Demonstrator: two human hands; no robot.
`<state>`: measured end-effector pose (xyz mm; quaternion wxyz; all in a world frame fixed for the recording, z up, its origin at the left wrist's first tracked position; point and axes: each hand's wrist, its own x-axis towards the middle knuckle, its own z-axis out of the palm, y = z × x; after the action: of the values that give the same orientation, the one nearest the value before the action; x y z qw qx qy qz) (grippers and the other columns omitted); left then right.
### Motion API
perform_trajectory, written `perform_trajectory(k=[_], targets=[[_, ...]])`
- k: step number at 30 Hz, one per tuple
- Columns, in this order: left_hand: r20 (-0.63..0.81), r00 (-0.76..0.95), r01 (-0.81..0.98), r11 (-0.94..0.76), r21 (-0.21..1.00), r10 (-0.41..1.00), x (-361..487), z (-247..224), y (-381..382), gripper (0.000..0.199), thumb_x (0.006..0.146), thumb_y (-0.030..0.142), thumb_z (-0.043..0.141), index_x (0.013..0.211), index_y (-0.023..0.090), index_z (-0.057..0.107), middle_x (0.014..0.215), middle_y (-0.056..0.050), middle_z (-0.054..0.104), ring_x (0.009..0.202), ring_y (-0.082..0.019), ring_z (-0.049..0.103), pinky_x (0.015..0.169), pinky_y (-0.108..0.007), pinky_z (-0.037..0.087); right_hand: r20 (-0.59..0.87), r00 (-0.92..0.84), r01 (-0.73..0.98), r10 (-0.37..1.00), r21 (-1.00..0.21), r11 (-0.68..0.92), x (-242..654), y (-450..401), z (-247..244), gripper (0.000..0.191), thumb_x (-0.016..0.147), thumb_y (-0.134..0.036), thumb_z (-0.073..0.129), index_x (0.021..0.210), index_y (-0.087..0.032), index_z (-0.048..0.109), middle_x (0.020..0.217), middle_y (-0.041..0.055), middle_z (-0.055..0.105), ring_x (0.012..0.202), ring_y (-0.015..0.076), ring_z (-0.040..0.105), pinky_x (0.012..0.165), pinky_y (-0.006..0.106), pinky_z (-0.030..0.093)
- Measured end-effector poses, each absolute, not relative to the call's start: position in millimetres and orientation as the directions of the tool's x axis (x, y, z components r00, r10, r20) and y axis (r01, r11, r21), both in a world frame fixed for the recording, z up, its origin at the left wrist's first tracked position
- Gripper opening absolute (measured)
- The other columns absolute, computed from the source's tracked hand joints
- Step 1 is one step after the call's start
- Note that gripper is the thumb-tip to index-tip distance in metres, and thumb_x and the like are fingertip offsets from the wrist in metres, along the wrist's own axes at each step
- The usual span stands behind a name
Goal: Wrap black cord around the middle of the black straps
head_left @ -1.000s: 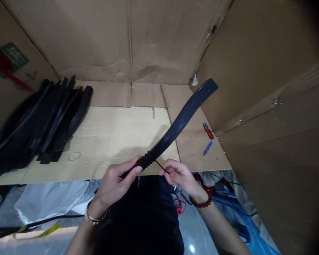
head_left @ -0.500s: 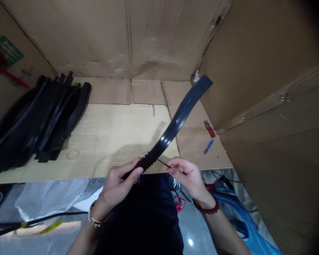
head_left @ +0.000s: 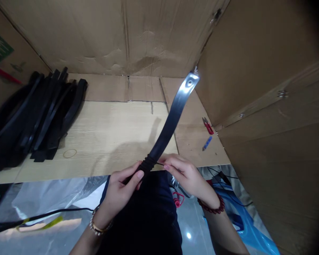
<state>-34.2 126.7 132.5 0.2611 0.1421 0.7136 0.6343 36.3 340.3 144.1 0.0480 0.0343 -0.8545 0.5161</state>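
Note:
A long, curved black strip (head_left: 170, 124) slants up and away from me, with a small hole near its shiny far end. My left hand (head_left: 124, 186) is closed around its near end, thumb on top. Black cord (head_left: 148, 163) is wound in several turns around the strip just above that thumb. Between thumb and fingers, my right hand (head_left: 182, 175) pinches the cord's free length, which runs short and taut from the windings. The strip's lowest end is hidden in my left hand.
A pile of similar black strips (head_left: 48, 117) lies at the left of the cardboard-walled table (head_left: 108, 127). Near it is a thin rubber band (head_left: 69, 153). Red-handled thread snips (head_left: 207, 126) and a blue pen-like object (head_left: 207, 143) lie at the right.
The strip has rolled and swung a little left at its far end, so that end now catches the light. My right hand has shifted closer to the windings, and less free cord shows.

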Motion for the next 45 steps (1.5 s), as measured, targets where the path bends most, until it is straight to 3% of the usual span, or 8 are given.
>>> perform_trajectory(k=[4,12,16,21,27,30,39,45], targets=[[-0.217,-0.809,-0.187,0.111,0.976,0.547,-31,133,129,0.047,0.087,0.046,0.061,0.121,0.014,0.068,0.052,0.004,0.049,0.039,-0.006,0.035,0.033,-0.019,0.022,0.197,-0.979,-0.202,-0.045,-0.934,0.294,23,340,133,0.024,0.1,-0.028,0.044,0.08,-0.021,0.056,0.103,0.0088,0.061,0.121,0.0226,0.049,0.098,0.041,0.044],[-0.362,-0.81,-0.388,0.041,0.921,0.461,-8,134,129,0.052,0.087,0.052,0.06,0.12,0.012,0.063,0.052,0.005,0.051,0.035,-0.006,0.04,0.033,-0.018,0.03,-0.012,-0.992,-0.029,0.128,-0.948,-0.317,20,307,110,0.023,0.093,-0.043,0.057,0.084,-0.021,0.054,0.071,-0.0021,0.049,0.057,0.0096,0.039,0.05,0.023,0.031],[-0.355,-0.835,-0.402,-0.027,0.915,0.422,7,130,128,0.034,0.088,0.047,0.062,0.098,0.015,0.065,0.056,0.001,0.062,0.05,-0.012,0.058,0.052,-0.022,0.049,-0.045,-0.963,-0.013,0.267,-0.978,-0.209,38,284,107,0.027,0.087,-0.043,0.065,0.105,-0.026,0.054,0.053,-0.0091,0.036,0.045,0.0095,0.029,0.043,0.023,0.023],[-0.443,-0.741,-0.57,-0.122,0.813,0.505,21,125,128,0.026,0.087,0.042,0.065,0.084,0.019,0.053,0.082,-0.004,0.073,0.063,-0.013,0.064,0.063,-0.026,0.052,-0.061,-0.92,0.053,0.387,-0.998,-0.031,50,277,92,0.026,0.085,-0.045,0.065,0.078,-0.022,0.059,0.046,-0.0076,0.041,0.039,0.0083,0.031,0.038,0.022,0.025],[-0.458,-0.636,-0.661,-0.132,0.739,0.621,27,111,124,0.022,0.093,0.038,0.057,0.089,0.02,0.046,0.095,-0.006,0.073,0.068,-0.013,0.064,0.071,-0.029,0.05,0.211,-0.944,-0.105,0.254,-0.921,0.375,49,294,96,0.015,0.094,-0.021,0.051,0.08,-0.02,0.057,0.101,0.0079,0.065,0.091,0.0184,0.063,0.08,0.033,0.051],[-0.441,-0.61,-0.653,-0.102,0.751,0.658,24,108,117,0.017,0.095,0.035,0.054,0.094,0.019,0.048,0.101,-0.007,0.072,0.078,-0.014,0.065,0.079,-0.031,0.049,0.231,-0.962,-0.179,0.147,-0.936,0.304,47,296,102,0.017,0.096,-0.013,0.042,0.083,-0.021,0.05,0.108,0.0093,0.062,0.102,0.0184,0.061,0.084,0.033,0.051],[-0.479,-0.631,-0.658,-0.094,0.748,0.61,25,109,99,0.017,0.095,0.035,0.053,0.095,0.018,0.051,0.078,0.0,0.065,0.063,-0.01,0.054,0.072,-0.027,0.043,-0.047,-0.994,0.029,-0.095,-0.982,0.184,41,292,114,0.003,0.097,-0.022,0.045,0.094,-0.021,0.046,0.073,-0.0033,0.053,0.064,0.0102,0.05,0.062,0.024,0.041],[-0.452,-0.679,-0.63,-0.145,0.763,0.578,35,103,108,0.028,0.094,0.042,0.055,0.109,0.019,0.054,0.066,0.005,0.051,0.054,-0.007,0.04,0.057,-0.023,0.032,-0.297,-0.954,0.298,0.044,-0.955,0.012,34,270,107,0.035,0.075,-0.039,0.077,0.099,-0.018,0.063,0.046,-0.0122,0.037,0.042,0.0052,0.026,0.039,0.021,0.017]])
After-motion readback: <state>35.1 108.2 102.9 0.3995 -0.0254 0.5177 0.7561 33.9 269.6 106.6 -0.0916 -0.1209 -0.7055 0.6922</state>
